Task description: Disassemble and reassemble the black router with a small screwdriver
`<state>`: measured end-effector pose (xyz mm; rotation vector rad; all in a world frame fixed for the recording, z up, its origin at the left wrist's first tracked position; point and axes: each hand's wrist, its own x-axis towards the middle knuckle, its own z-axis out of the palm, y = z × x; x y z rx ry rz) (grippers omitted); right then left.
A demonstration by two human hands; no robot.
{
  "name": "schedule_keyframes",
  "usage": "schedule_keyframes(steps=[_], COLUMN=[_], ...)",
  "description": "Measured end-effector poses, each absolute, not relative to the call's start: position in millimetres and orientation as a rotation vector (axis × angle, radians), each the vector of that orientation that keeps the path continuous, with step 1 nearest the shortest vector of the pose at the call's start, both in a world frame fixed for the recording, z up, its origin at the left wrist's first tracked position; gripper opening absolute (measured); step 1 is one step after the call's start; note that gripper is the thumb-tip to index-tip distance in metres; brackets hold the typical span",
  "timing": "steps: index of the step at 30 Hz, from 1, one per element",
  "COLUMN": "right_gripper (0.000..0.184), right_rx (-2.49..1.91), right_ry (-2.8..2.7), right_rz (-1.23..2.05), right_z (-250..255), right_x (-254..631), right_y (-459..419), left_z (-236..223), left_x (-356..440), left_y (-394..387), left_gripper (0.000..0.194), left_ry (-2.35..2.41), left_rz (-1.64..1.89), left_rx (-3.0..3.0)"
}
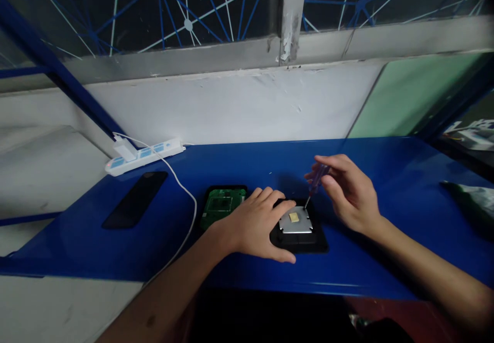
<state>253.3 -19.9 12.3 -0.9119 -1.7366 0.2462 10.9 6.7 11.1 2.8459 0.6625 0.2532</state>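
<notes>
A small black device case (316,241) lies open on the blue table (401,199), with a silver metal plate (295,221) and a yellow square pad on top. My left hand (254,224) rests on the case's left side, fingers curled over its edge and thumb along its front. My right hand (347,191) pinches a small blue-handled screwdriver (314,183), whose tip touches the plate's far right corner. Just left of my left hand lies a green circuit board (222,205) in a black tray.
A white power strip (144,156) with a plugged-in adapter sits at the table's back left, its white cable (185,191) running forward past the board. A dark phone (136,199) lies at the left. A dark green bag (471,199) is at the right edge.
</notes>
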Motion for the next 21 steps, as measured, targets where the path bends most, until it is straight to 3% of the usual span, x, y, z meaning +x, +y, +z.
schedule_keyframes(steps=[9, 12, 21], right_gripper=[0.05, 0.045, 0.039], right_rx=[-0.928, -0.923, -0.954], right_ry=[-1.738, -1.766, -1.769], right_rz=[0.124, 0.051, 0.194], right_z=[13.3, 14.9, 13.7], right_x=[251.1, 253.3, 250.2], right_y=[-21.5, -20.7, -22.0], left_z=[9.9, 9.9, 12.4], left_x=[10.7, 11.1, 11.6], left_y=[6.2, 6.3, 5.9], left_gripper=[0.1, 0.1, 0.098], left_ry=[0.655, 0.658, 0.66], left_rz=[0.254, 0.249, 0.251], left_rx=[2.843, 2.844, 2.838])
